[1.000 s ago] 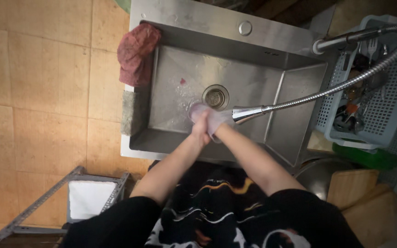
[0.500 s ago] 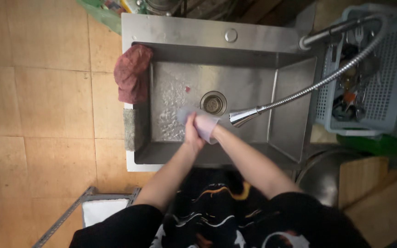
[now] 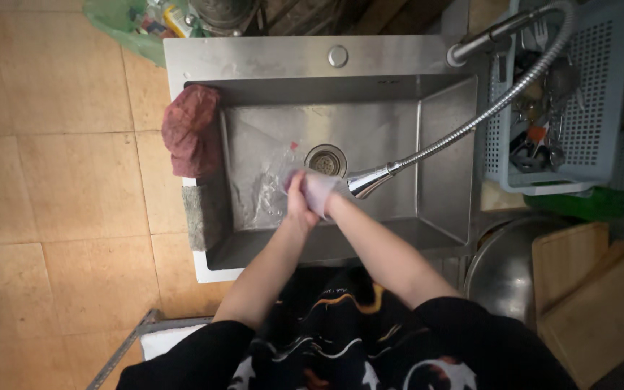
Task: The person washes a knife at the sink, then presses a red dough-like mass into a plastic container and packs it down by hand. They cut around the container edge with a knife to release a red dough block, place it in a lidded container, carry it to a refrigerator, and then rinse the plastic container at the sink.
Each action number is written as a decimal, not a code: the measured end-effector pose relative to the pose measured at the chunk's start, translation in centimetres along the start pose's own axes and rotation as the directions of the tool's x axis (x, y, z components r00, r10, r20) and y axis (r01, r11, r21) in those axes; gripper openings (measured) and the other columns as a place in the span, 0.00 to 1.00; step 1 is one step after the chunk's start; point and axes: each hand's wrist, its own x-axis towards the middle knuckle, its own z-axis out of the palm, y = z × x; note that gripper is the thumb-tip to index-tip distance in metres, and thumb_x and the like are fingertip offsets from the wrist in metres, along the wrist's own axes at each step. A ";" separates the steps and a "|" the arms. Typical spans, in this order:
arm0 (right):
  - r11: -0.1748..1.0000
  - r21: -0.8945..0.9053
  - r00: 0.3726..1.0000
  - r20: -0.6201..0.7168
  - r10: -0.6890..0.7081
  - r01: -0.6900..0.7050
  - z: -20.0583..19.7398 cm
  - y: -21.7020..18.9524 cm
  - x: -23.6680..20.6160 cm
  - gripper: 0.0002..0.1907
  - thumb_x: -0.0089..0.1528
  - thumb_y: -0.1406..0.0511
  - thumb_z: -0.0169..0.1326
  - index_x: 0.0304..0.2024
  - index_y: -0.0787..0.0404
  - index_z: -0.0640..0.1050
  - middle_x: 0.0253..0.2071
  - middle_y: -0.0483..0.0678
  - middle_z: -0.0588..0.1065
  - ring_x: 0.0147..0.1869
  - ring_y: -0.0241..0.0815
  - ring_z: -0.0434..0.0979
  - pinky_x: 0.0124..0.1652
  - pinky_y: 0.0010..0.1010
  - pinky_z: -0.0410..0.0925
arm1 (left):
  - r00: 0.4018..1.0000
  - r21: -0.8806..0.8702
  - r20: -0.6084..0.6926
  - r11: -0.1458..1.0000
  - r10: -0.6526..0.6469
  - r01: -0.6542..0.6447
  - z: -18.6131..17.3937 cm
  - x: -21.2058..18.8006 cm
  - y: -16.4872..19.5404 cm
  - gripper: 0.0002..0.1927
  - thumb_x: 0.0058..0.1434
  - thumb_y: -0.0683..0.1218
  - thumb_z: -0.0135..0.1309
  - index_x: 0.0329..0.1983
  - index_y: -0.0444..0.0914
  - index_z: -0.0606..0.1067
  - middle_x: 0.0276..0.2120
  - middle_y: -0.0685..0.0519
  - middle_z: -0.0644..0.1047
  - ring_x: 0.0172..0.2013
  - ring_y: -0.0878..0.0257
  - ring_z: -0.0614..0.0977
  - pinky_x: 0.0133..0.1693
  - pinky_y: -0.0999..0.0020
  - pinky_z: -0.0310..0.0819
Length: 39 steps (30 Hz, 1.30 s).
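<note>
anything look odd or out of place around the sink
Only small things: the faucet hose is pulled out and arcs across the sink, its spray head by the hands. A red cloth is draped over the sink's left rim.

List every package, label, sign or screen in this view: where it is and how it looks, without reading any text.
Clear plastic bag: lies in the sink, left of the drain; thin, crumpled, wet, with a small red mark.
Green bag: on the floor behind the sink; holds colourful packets.
No signs or screens.
</note>
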 end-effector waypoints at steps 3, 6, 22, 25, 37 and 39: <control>0.618 -0.783 0.970 -0.201 -0.140 -0.073 0.0 -0.3 -0.5 0.14 0.73 0.61 0.43 0.45 0.62 0.77 0.44 0.54 0.76 0.49 0.50 0.74 0.48 0.41 0.70 | 0.998 0.000 -0.031 0.998 -0.055 0.055 -0.5 0.0 0.2 0.31 0.60 0.64 0.51 0.57 0.39 0.73 0.54 0.45 0.78 0.54 0.46 0.78 0.61 0.43 0.66; 0.324 -0.944 0.983 -0.113 -0.147 -0.060 0.2 -0.4 -1.5 0.14 0.72 0.60 0.45 0.47 0.61 0.77 0.45 0.53 0.77 0.49 0.49 0.75 0.48 0.41 0.71 | 0.994 0.025 -0.056 0.995 -0.098 0.100 -1.2 0.3 -0.1 0.32 0.61 0.64 0.49 0.59 0.39 0.73 0.56 0.44 0.78 0.55 0.44 0.78 0.61 0.40 0.65; 0.998 0.060 0.928 -0.372 -0.009 0.033 0.1 0.5 -2.9 0.19 0.67 0.56 0.50 0.55 0.59 0.78 0.55 0.49 0.78 0.57 0.43 0.79 0.56 0.35 0.73 | 0.972 0.022 0.105 0.977 0.208 -0.212 -1.3 0.1 -1.3 0.31 0.66 0.64 0.52 0.63 0.41 0.70 0.56 0.50 0.77 0.56 0.52 0.78 0.61 0.52 0.70; 0.811 -0.579 0.954 -0.282 -0.099 -0.087 0.6 0.3 -2.5 0.18 0.69 0.57 0.48 0.55 0.60 0.77 0.53 0.53 0.78 0.55 0.46 0.78 0.53 0.39 0.70 | 0.976 0.107 0.083 0.971 0.203 -0.212 -1.4 0.5 0.0 0.32 0.65 0.64 0.52 0.62 0.37 0.72 0.55 0.45 0.79 0.55 0.49 0.80 0.61 0.50 0.70; 0.985 -0.162 0.902 -0.431 -0.020 -0.056 0.6 -0.2 -4.7 0.18 0.70 0.59 0.43 0.55 0.62 0.76 0.52 0.50 0.78 0.56 0.45 0.77 0.55 0.38 0.70 | 0.996 0.364 0.054 0.927 0.070 -0.085 -0.6 -1.8 0.9 0.30 0.64 0.64 0.50 0.62 0.42 0.71 0.55 0.51 0.78 0.56 0.54 0.78 0.60 0.50 0.70; 0.987 0.122 0.933 -0.357 -0.055 0.105 1.2 -0.1 -4.7 0.19 0.71 0.58 0.41 0.56 0.60 0.76 0.53 0.48 0.78 0.56 0.42 0.77 0.56 0.36 0.70 | 0.991 0.218 0.079 0.968 0.108 -0.122 -0.3 -1.9 0.5 0.29 0.64 0.63 0.52 0.61 0.42 0.72 0.54 0.51 0.78 0.55 0.54 0.79 0.60 0.54 0.72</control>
